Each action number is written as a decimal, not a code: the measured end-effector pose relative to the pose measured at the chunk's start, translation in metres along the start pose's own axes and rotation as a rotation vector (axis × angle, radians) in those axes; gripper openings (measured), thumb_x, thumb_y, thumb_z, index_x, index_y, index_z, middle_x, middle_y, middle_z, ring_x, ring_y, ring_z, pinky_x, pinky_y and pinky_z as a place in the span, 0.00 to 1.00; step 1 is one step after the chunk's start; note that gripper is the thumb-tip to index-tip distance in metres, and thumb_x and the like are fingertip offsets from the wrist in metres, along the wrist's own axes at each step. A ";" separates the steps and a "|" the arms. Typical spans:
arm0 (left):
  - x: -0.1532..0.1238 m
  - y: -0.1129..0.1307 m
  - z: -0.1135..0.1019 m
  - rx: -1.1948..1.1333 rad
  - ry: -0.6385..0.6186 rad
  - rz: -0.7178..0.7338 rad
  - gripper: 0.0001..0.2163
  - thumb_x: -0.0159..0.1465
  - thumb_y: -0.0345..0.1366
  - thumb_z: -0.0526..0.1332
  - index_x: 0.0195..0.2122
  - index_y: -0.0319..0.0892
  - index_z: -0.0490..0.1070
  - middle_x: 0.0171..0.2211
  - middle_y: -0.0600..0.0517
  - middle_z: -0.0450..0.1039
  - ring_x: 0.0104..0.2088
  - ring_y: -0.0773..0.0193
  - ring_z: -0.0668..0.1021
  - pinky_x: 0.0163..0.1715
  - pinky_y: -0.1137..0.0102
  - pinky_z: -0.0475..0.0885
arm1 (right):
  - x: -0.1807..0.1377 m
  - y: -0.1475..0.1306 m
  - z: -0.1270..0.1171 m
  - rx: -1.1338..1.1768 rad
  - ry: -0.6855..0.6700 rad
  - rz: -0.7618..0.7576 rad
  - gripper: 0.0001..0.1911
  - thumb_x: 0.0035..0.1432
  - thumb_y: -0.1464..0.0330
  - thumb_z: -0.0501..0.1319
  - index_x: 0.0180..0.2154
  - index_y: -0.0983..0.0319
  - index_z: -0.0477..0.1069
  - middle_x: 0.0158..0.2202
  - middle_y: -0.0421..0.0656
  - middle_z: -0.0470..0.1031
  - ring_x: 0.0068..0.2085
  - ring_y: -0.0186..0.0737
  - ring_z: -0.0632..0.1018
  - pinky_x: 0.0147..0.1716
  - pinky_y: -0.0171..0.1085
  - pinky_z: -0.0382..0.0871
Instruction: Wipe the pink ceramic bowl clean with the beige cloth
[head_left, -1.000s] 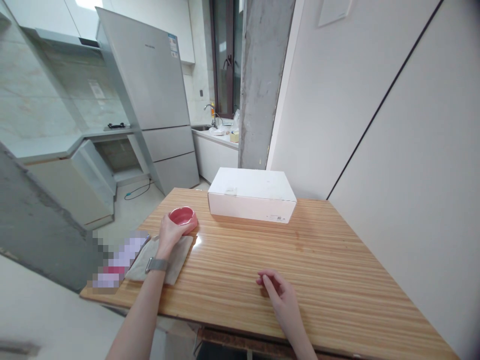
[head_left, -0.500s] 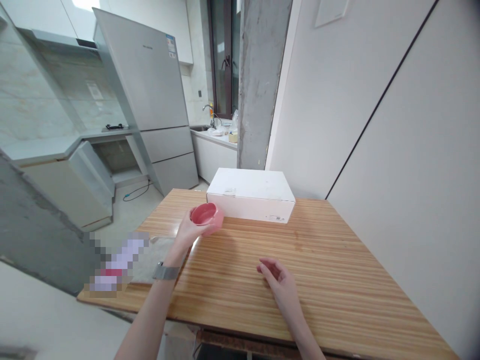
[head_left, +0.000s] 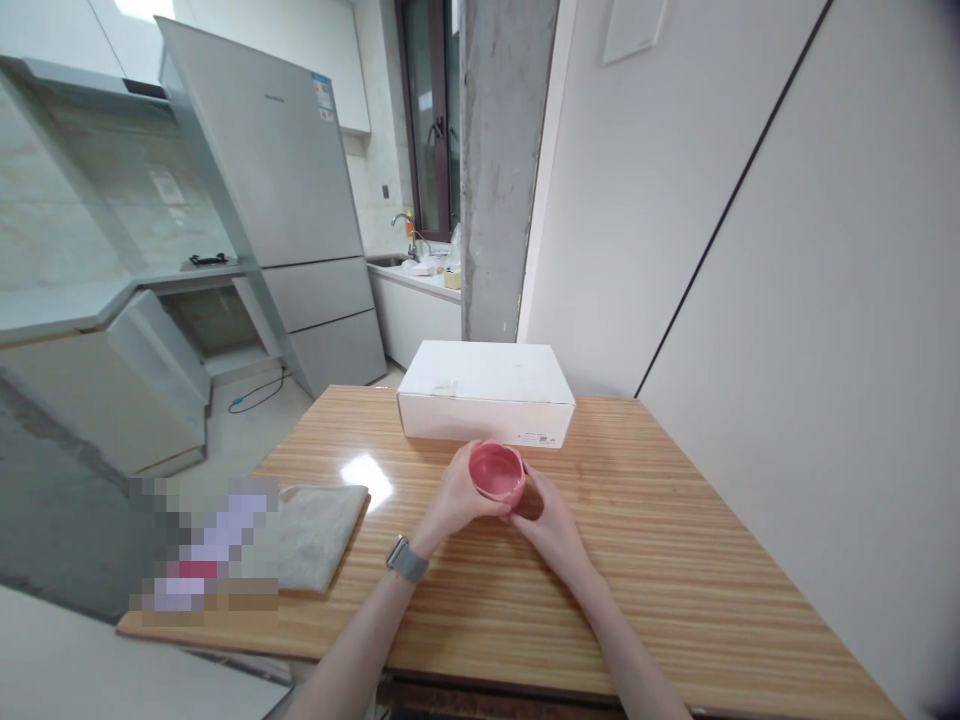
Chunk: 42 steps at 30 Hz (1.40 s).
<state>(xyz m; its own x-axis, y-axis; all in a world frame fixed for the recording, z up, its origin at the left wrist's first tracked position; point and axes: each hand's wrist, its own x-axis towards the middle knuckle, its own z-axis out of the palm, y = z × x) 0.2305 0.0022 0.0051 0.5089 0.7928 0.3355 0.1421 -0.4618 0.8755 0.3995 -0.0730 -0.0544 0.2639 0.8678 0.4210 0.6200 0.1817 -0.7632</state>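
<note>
The round pink bowl (head_left: 496, 474), without a clear long axis, is between both grips, near side of the white box (head_left: 486, 390): left hand (head_left: 454, 500) clasps its left, right hand (head_left: 551, 522) its right.

Showing a smooth, glossy finish on the bowl (head_left: 497, 472) between left hand (head_left: 456, 502) and right hand (head_left: 553, 525). Displaying glossy, wood-look grain on the tabletop (head_left: 675, 570) beneath both. Presenting matt fabric in the cloth (head_left: 321, 535) left of the left hand. Revealing smooth card on the box (head_left: 486, 395) beyond both hands, rough concrete on the pillar (head_left: 500, 170) farther off.
</note>
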 end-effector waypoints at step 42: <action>-0.057 0.002 -0.068 0.637 0.307 -0.068 0.13 0.65 0.45 0.56 0.40 0.42 0.73 0.41 0.46 0.69 0.46 0.53 0.73 0.49 0.59 0.68 | -0.036 -0.004 -0.028 0.479 0.260 0.338 0.30 0.50 0.56 0.68 0.53 0.60 0.68 0.55 0.54 0.73 0.50 0.51 0.77 0.53 0.52 0.70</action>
<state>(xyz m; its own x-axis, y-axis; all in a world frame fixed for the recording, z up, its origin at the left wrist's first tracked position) 0.1442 -0.0173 0.0110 0.2326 0.8609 0.4525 0.6814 -0.4762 0.5558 0.4081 -0.1185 -0.0523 0.5951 0.7838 0.1778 0.0881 0.1562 -0.9838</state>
